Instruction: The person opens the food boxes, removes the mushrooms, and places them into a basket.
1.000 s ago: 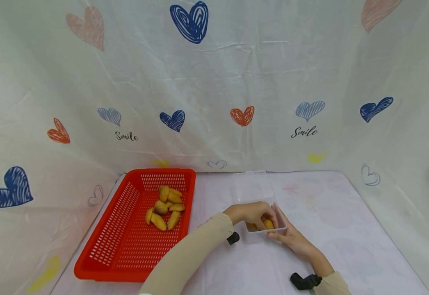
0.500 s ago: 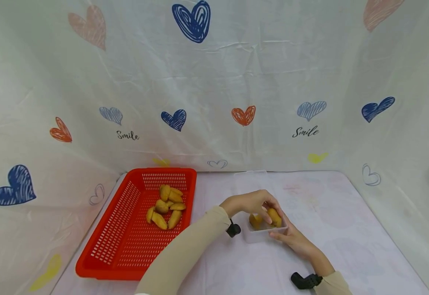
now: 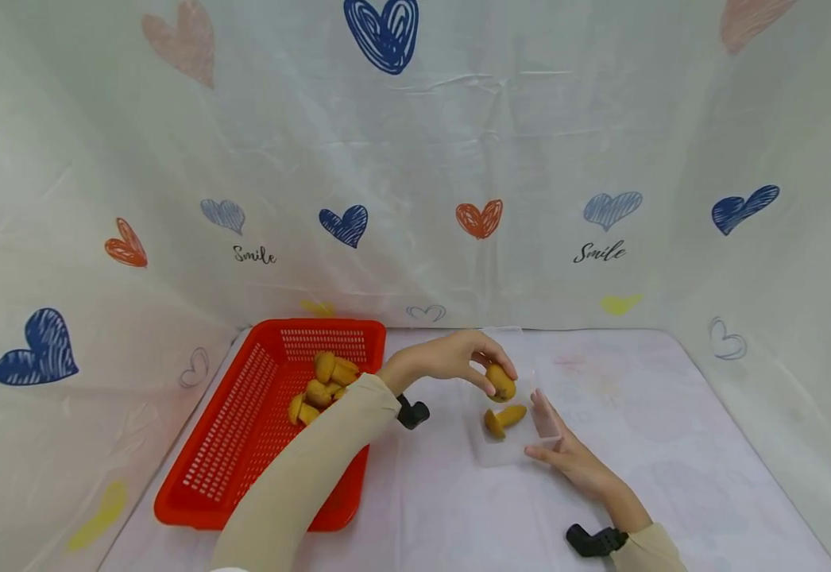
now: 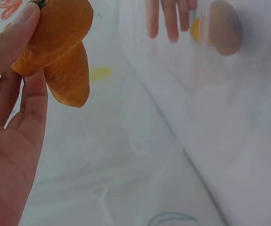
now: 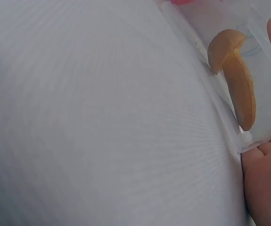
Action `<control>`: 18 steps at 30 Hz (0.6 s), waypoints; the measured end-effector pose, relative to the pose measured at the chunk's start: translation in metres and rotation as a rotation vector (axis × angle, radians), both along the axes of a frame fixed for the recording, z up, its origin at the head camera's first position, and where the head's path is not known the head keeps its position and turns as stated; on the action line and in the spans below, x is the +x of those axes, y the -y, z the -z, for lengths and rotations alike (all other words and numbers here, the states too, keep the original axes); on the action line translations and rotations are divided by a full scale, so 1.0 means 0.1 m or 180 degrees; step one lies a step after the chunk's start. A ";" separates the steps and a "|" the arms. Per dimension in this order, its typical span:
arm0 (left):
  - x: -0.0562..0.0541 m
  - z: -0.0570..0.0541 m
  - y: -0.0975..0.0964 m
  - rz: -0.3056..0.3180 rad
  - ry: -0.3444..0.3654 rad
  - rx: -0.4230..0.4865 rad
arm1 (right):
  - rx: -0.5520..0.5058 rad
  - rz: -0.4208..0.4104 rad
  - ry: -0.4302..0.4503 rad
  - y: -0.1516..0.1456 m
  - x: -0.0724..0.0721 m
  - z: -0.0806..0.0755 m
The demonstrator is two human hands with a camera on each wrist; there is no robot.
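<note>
My left hand point(image 3: 458, 356) pinches a yellow-brown mushroom point(image 3: 501, 383) between thumb and fingers, above a clear plastic box point(image 3: 490, 454). In the left wrist view the held mushroom point(image 4: 67, 42) shows its rounded cap and short stem. A second mushroom point(image 3: 508, 418) lies on its side in the box, its stem pointing right. My right hand point(image 3: 573, 461) grips the box's right end, thumb at the front corner and fingers at the back. The right wrist view shows the boxed mushroom point(image 5: 239, 87) through the clear wall.
A red perforated basket point(image 3: 197, 512) stands to the left with several mushrooms point(image 3: 344, 370) in it, partly behind my left sleeve. The box's clear lid point(image 3: 524, 357) lies folded back. A curtain with printed hearts rises behind the white-covered table point(image 3: 673, 477).
My left hand has come up out of the box with one mushroom, moving up and left. The other mushroom stays inside. My right hand remains at the box's right end.
</note>
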State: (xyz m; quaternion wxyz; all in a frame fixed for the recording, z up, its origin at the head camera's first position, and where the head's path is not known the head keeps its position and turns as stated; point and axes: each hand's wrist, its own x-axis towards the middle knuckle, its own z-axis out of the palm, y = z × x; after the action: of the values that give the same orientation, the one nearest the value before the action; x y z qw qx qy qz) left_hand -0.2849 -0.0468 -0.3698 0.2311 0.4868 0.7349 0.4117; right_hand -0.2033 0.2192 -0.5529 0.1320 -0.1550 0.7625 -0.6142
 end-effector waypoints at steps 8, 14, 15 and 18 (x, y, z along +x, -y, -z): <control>0.02 -0.21 0.70 -0.0437 -0.0037 -0.0169 | 0.0036 0.0035 -0.0025 0.00 0.03 -0.03; 0.06 -0.21 1.16 -0.0956 0.0045 -0.0401 | -0.0005 0.0000 -0.0048 -0.01 0.03 0.00; 0.07 -0.19 1.23 -0.1009 0.0061 -0.0398 | -0.0012 -0.0016 -0.0056 0.00 0.03 0.00; 0.12 -0.15 1.46 -0.1106 0.0048 -0.0366 | -0.0048 -0.0080 -0.0052 0.01 0.01 0.00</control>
State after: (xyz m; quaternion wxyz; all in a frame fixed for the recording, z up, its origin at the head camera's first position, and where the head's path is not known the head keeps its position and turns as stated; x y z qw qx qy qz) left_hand -0.2732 -0.1933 -0.3546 0.1895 0.3354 0.8285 0.4064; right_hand -0.2019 0.2180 -0.5530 0.1324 -0.1706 0.7568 -0.6169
